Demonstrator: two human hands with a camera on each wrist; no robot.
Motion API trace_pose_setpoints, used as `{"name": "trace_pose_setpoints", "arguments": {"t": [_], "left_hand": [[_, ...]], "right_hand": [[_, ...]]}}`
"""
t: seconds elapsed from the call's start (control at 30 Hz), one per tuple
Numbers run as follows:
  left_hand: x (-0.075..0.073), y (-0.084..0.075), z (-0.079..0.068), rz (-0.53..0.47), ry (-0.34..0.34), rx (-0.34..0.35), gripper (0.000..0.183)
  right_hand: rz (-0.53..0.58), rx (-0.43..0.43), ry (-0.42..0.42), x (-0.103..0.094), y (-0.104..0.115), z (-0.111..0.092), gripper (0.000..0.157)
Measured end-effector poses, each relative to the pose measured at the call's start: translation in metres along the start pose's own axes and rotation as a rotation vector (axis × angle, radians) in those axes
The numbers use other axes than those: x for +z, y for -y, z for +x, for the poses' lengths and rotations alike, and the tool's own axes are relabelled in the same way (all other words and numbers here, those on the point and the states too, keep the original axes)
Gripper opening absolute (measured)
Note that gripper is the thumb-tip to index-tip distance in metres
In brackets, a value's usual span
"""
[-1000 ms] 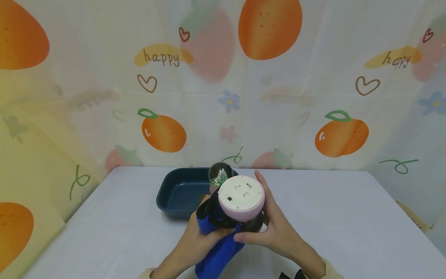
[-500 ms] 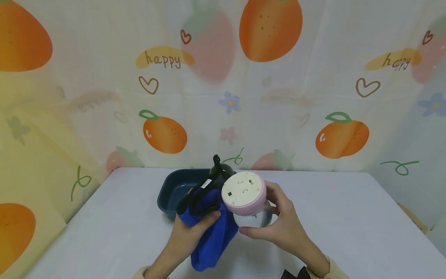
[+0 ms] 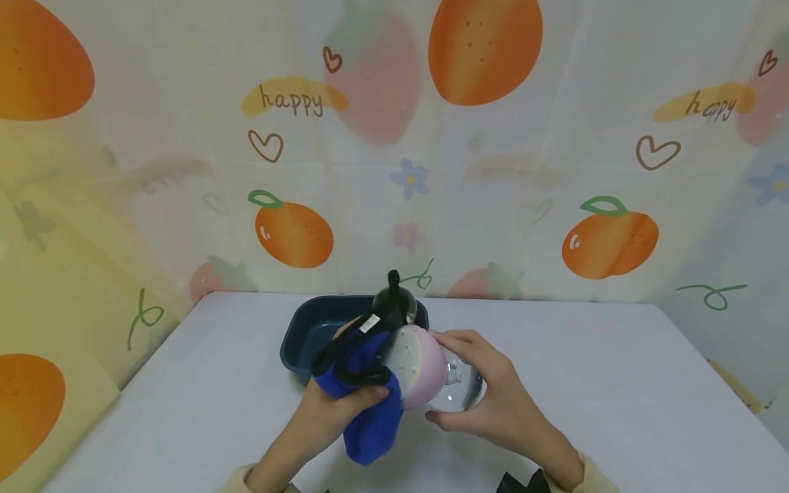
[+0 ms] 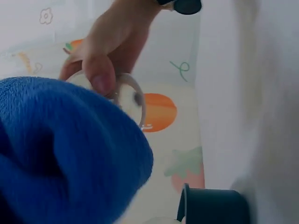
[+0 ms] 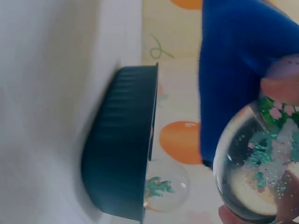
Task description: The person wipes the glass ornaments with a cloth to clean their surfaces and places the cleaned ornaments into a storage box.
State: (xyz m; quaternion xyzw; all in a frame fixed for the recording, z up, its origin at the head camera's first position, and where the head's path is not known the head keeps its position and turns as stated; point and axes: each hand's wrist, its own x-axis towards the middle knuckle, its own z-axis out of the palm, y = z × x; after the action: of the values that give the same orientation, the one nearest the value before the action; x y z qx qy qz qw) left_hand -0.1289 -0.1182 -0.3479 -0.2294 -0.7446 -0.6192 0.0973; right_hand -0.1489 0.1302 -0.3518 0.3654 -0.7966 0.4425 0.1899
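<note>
In the head view my left hand point(image 3: 329, 414) grips a bunched blue cloth point(image 3: 376, 431) with a black edge band and a small white label, its thumb lying over the folds. My right hand point(image 3: 496, 390) holds a snow globe point(image 3: 431, 370) by its clear ball. That globe is tipped sideways, so its pink base with the white underside faces the cloth, which seems to touch it. Through the clear ball point(image 5: 252, 172) in the right wrist view, green and pink decorations and glitter show. The left fingers are mostly hidden behind the cloth.
A dark teal tray point(image 3: 302, 335) stands on the white table point(image 3: 585, 383) behind the hands. A second snow globe point(image 5: 170, 184) sticks up from it. A black object point(image 3: 524, 483) shows at the bottom edge by the right wrist. A fruit-print curtain point(image 3: 493, 157) hangs behind.
The snow globe has turned from its underside facing up toward me to lying sideways, underside to the left. The cloth has shifted left and its black band has risen beside the globe.
</note>
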Motion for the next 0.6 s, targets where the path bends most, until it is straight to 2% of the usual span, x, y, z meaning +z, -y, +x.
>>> {"name": "trace_pose_setpoints", "arguments": {"t": [0.1,0.2,0.3,0.4,0.53,0.6], "left_hand": [[0.0034,0.0023,0.0022,0.04,0.086,0.024,0.079],[0.0045,0.0045,0.0013,0.084,0.082,0.069,0.079],[0.0047,0.0066,0.0013,0.129,0.022,0.138,0.07],[0.0065,0.0075,0.0026,0.171,-0.066,0.191,0.055],[0.0093,0.0068,0.0045,0.23,-0.19,0.208,0.041],[0.0096,0.0062,0.0051,0.248,-0.223,0.203,0.037]], "right_hand": [[-0.01,-0.063,0.045,0.0004,0.0006,-0.0009,0.091],[-0.029,-0.117,0.066,-0.0001,0.0013,-0.0008,0.091],[-0.033,-0.134,0.071,-0.0009,0.0016,-0.0005,0.091],[-0.026,-0.128,0.08,-0.0017,0.0017,-0.0008,0.091],[-0.007,-0.117,0.091,-0.002,0.0025,-0.0012,0.09],[0.002,-0.113,0.093,-0.0021,0.0029,-0.0012,0.09]]}}
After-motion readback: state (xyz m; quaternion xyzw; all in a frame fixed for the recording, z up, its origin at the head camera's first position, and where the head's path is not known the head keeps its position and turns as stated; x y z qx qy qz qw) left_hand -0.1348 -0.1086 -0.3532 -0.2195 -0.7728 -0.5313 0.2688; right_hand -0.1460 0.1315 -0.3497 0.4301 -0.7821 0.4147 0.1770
